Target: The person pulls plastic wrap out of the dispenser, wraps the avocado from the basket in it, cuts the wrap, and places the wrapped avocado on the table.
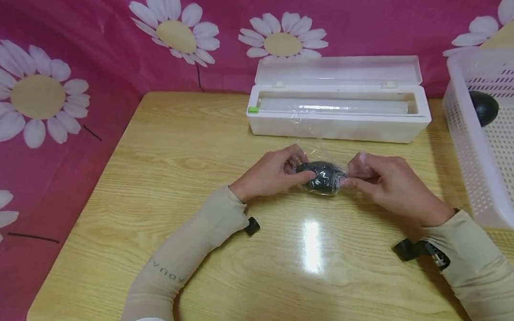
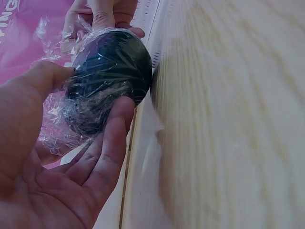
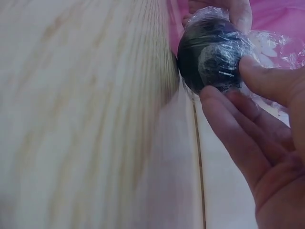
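A dark, egg-shaped avocado (image 1: 323,178) lies at the middle of the table, wrapped in crinkled cling film (image 2: 88,102). My left hand (image 1: 275,173) holds its left end, thumb on top and fingers around the far side. At the other end, my right hand (image 1: 387,183) pinches the film between thumb and fingers, close against the fruit. Bunched film (image 3: 219,64) gathers over the end of the avocado in the right wrist view. In the head view, a thin sheet of film stretches up from the avocado toward the white dispenser box (image 1: 338,128).
Behind my hands, the dispenser stands with its lid (image 1: 338,70) raised, a film roll (image 1: 334,105) inside and a green slider (image 1: 253,110) at its left. A white perforated basket (image 1: 468,155) on the right holds another dark avocado (image 1: 484,108). A pink flowered cloth (image 1: 108,20) hangs behind the table (image 1: 154,151).
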The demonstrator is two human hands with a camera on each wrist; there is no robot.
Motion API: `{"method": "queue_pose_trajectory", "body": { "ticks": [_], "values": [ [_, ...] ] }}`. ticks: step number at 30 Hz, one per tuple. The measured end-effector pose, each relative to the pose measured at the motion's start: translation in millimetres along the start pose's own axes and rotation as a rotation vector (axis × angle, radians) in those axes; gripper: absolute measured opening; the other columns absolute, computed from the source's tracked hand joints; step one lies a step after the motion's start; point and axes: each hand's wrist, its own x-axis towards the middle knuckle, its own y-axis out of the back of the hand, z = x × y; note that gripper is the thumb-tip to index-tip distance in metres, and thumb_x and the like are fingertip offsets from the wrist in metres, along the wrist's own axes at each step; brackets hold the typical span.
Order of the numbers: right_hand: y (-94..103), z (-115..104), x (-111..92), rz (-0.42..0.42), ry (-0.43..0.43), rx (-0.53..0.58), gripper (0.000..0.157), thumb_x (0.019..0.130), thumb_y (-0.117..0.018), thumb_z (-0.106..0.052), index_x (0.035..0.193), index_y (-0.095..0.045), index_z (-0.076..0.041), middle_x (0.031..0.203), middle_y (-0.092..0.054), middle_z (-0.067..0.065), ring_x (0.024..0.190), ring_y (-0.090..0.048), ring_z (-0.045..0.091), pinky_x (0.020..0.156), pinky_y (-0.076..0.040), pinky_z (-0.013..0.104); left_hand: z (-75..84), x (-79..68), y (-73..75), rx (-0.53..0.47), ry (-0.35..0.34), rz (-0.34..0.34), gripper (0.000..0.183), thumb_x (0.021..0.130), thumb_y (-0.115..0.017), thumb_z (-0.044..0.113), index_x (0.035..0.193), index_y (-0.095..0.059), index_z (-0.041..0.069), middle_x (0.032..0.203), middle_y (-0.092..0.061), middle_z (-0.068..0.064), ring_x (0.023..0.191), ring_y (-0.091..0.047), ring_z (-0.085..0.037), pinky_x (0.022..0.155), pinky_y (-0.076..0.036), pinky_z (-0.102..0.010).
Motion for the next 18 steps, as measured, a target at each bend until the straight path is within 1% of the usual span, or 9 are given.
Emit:
{"method": "queue_pose_trajectory", "body": {
  "ticks": [2,6,9,11,13,15,18],
  "values": [
    [-0.7,-1.0,-0.2,0.02,-0.014,-0.015,0.024,0.081,-0.087,-0.008,0.088,-0.066,-0.018,0.079,-0.072,-0.008,0.068,-0.055,-0.002,0.06,-0.047,0.013,0.1,-0.6,0.2,-0.004,0.002,-0.003,0.038,0.097,-0.07,0.044,0.122,-0.061,0.017,0.112,-0.069,-0.005,0.095,-0.064,-0.015,0.081,-0.054,-0.026],
    [-1.0,-2.9,0.4,0.055,-0.003,-0.054,0.026,0.08,-0.088,-0.01,0.083,-0.064,-0.019,0.075,-0.07,-0.009,0.063,-0.051,-0.001,0.057,-0.042,0.013,-0.7,-1.6,0.2,-0.023,-0.002,0.004,0.039,0.098,-0.069,0.044,0.124,-0.057,0.018,0.106,-0.07,-0.004,0.091,-0.066,-0.014,0.078,-0.054,-0.026],
    [-1.3,-4.1,1.4,0.085,0.015,-0.088,0.026,0.079,-0.089,-0.011,0.083,-0.064,-0.019,0.085,-0.068,-0.007,0.073,-0.053,0.003,0.063,-0.042,0.011,-1.8,-2.1,0.2,-0.042,-0.023,0.025,0.038,0.099,-0.069,0.042,0.123,-0.051,0.018,0.097,-0.069,-0.004,0.084,-0.065,-0.013,0.074,-0.052,-0.025],
    [-1.9,-4.7,1.7,0.101,0.022,-0.103,0.026,0.077,-0.09,-0.01,0.084,-0.066,-0.017,0.093,-0.066,-0.006,0.08,-0.054,0.005,0.068,-0.042,0.01,-2.4,-2.0,0.2,-0.045,-0.043,0.04,0.036,0.1,-0.068,0.041,0.118,-0.048,0.018,0.089,-0.066,-0.003,0.079,-0.062,-0.013,0.07,-0.05,-0.024],
    [-2.8,-4.7,2.1,0.11,0.039,-0.097,0.027,0.078,-0.089,-0.005,0.085,-0.065,-0.015,0.096,-0.064,-0.004,0.086,-0.054,0.004,0.073,-0.044,0.01,-3.0,-1.7,0.1,-0.028,-0.058,0.057,0.034,0.1,-0.068,0.042,0.11,-0.047,0.018,0.083,-0.06,-0.001,0.075,-0.056,-0.012,0.067,-0.045,-0.023],
    [-3.6,-4.6,2.3,0.108,0.058,-0.076,0.03,0.078,-0.085,0.005,0.086,-0.063,-0.014,0.092,-0.062,-0.005,0.084,-0.052,0.002,0.072,-0.044,0.01,-3.4,-1.4,-0.1,-0.008,-0.066,0.069,0.033,0.1,-0.067,0.043,0.102,-0.046,0.018,0.078,-0.054,0.001,0.072,-0.051,-0.01,0.065,-0.041,-0.023],
    [-4.3,-4.5,2.7,0.097,0.107,-0.043,0.034,0.077,-0.081,0.013,0.086,-0.061,-0.014,0.089,-0.06,-0.006,0.082,-0.051,0.0,0.07,-0.045,0.013,-3.6,-1.1,0.1,0.01,-0.07,0.082,0.036,0.099,-0.068,0.045,0.094,-0.044,0.018,0.072,-0.044,0.003,0.069,-0.044,-0.009,0.063,-0.035,-0.024]
  ]
}}
